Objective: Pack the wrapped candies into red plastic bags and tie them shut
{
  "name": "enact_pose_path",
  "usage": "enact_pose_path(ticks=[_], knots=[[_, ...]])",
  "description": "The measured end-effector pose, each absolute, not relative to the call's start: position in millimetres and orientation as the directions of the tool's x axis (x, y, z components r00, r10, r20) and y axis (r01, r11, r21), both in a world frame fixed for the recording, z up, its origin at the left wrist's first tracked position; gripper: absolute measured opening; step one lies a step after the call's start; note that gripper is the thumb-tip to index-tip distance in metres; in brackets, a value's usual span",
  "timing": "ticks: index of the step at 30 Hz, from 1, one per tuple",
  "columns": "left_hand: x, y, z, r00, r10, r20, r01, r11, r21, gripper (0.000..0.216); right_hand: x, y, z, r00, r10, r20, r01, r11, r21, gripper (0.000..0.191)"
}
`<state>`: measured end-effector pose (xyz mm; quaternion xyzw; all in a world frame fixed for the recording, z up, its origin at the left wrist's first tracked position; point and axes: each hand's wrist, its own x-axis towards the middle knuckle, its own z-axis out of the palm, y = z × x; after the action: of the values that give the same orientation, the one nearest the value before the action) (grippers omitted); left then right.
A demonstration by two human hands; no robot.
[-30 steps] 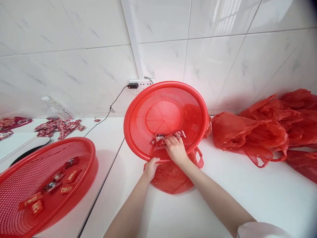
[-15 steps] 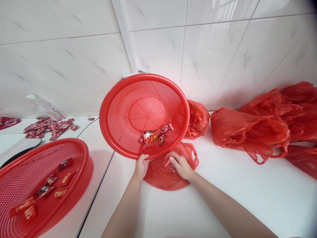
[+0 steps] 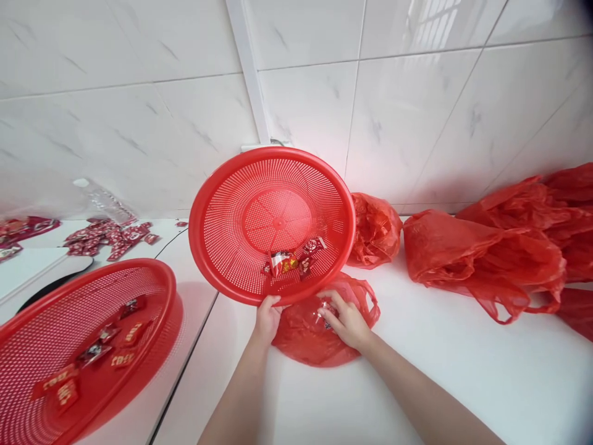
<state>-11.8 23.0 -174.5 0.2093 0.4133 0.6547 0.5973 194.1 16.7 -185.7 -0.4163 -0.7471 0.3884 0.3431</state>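
Observation:
A red perforated plastic basket (image 3: 278,164) is tilted up toward me, with several wrapped candies (image 3: 285,262) lying low inside it. My left hand (image 3: 267,321) grips its bottom rim, thumb over the edge. Below that rim, a red plastic bag (image 3: 308,346) lies on the white table, its handle loop showing on the right. My right hand (image 3: 347,321) is over the bag, fingers curled round a shiny wrapped candy (image 3: 325,314), which they partly cover.
At left, a second red basket (image 3: 169,287) holds several wrapped candies. Behind it lie a heap of small red packets (image 3: 97,235) and a clear plastic bottle (image 3: 104,201). More red plastic bags (image 3: 482,247) line the tiled wall at right, with a bunched one (image 3: 375,232) beside the basket.
The view has shifted slightly, so most things sit a little lower and farther right. The left hand keeps its hold on the rim; the right hand stays over the bag with its fingers slightly repositioned.

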Motion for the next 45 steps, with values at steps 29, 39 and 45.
enact_pose_path(ticks=[29, 39, 45], knots=[[-3.8, 18.8, -178.2, -0.264, 0.933, -0.243, -0.538, 0.066, 0.840, 0.025, 172.6, 20.4, -178.7, -0.189, 0.933, 0.305, 0.121, 0.330, -0.936, 0.022], [0.2, 19.4, -171.3, -0.286, 0.923, -0.257, -0.560, 0.056, 0.826, 0.023, 188.0, 17.6, -193.6, -0.081, 0.741, 0.666, 0.525, 0.600, -0.603, 0.047], [-1.5, 15.8, -184.9, -0.543, 0.838, -0.054, -0.314, -0.143, 0.939, 0.016, 186.5, 16.5, -193.0, -0.159, 0.579, 0.799, 0.660, 0.665, -0.350, 0.056]])
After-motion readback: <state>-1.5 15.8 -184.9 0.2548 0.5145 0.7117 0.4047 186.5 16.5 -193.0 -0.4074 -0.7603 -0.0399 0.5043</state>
